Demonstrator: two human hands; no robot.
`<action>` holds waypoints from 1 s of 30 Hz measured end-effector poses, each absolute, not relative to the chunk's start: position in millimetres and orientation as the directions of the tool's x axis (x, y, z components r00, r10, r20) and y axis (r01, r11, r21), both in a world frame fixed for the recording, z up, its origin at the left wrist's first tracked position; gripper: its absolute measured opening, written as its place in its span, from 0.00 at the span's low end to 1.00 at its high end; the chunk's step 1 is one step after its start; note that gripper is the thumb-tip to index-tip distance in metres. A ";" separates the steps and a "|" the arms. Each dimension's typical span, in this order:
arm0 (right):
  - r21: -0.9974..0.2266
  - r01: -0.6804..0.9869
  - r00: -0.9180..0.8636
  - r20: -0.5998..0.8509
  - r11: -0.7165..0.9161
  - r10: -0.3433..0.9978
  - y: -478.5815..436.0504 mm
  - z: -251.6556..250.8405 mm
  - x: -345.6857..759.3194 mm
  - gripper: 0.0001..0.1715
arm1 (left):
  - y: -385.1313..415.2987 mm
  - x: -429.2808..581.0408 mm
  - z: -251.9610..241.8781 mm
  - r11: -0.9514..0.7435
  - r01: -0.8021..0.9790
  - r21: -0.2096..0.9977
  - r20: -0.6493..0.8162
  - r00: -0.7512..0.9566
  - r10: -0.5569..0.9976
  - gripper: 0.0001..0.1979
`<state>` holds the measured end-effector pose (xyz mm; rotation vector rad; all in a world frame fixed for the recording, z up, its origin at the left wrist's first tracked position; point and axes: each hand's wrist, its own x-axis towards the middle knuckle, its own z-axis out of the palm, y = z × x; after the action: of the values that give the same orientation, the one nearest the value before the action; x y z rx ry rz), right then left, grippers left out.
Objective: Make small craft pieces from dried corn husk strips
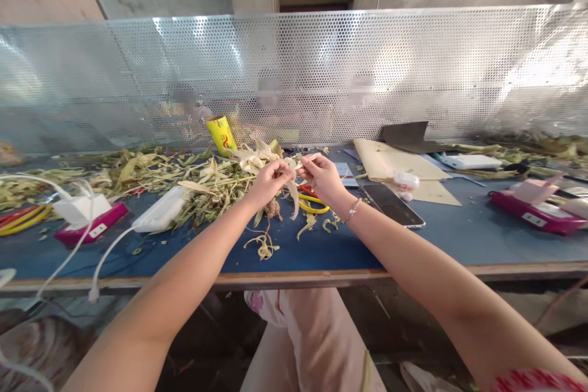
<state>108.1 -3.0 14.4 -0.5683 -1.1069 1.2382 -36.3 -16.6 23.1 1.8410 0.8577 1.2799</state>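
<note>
Pale dried husk strips (294, 199) hang between my two hands above the blue table. My left hand (272, 180) is closed in a pinch on one part of the husk. Close beside it on the right, my right hand (321, 176) pinches another part, fingertips pressed together. Behind my left hand spreads a heap of dried husks and leaves (211, 187). Yellow-handled scissors (313, 203) lie under my right hand, partly hidden. A small brown twisted piece (272, 209) and a curled husk scrap (265, 247) are just below my hands.
A yellow tube (221, 135) stands near the perforated metal screen (312, 73). Right of my hands are a phone (395, 205), an earphone case (406, 181) and brown paper (395, 160). Magenta power strips (535, 211) and a white power bank (160, 209) with cables flank the work area.
</note>
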 end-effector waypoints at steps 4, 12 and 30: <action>-0.859 -0.431 -0.067 0.337 0.277 0.939 -3.0 13.8 108.5 0.14 | -16.3 -36.6 23.0 -0.508 0.117 0.854 0.459 0.291 0.839 0.11; -0.632 0.203 -0.087 0.749 0.748 0.657 -10.1 11.7 112.6 0.10 | -10.9 -36.2 19.3 -0.310 -0.109 0.945 0.327 0.232 0.916 0.14; 0.154 0.441 -0.637 0.748 0.884 0.188 0.5 7.9 131.3 0.23 | -15.0 -38.7 33.0 0.064 -0.428 0.901 0.077 0.304 0.950 0.07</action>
<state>131.3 0.5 7.9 -0.4496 -2.2639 -0.4154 -38.7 -15.0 33.0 1.0169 0.6512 1.1594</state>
